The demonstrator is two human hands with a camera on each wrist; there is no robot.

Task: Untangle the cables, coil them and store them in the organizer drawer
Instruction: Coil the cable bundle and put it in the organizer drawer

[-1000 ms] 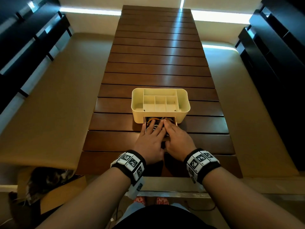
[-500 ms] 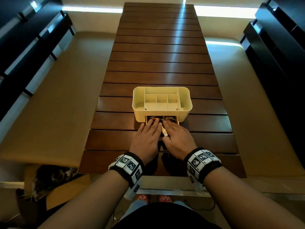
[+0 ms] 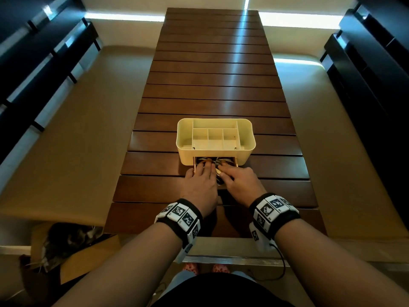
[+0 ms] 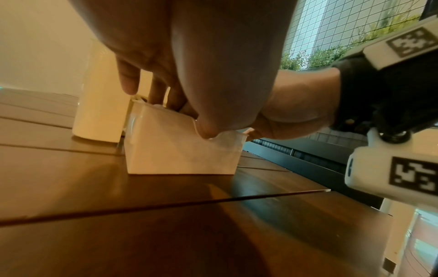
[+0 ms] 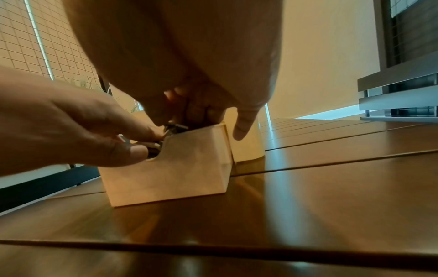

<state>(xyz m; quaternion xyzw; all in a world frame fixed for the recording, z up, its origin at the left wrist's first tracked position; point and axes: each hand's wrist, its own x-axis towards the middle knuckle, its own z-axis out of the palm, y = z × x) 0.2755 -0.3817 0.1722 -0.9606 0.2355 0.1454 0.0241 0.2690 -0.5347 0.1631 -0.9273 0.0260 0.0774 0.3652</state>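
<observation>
On the slatted worktop (image 3: 212, 103), the left hand (image 3: 200, 182) pressed flat on cables (image 3: 221, 161) in the pulled-out drawer (image 4: 180, 150) at the organizer's (image 3: 215, 138) six o'clock; the right hand (image 3: 240, 183) pinched a cable end.

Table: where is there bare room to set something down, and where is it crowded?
Bare slats run beyond the organizer to the table's far end, and on either side of it. It is crowded at the open drawer, where the left hand and right hand press cables.
</observation>
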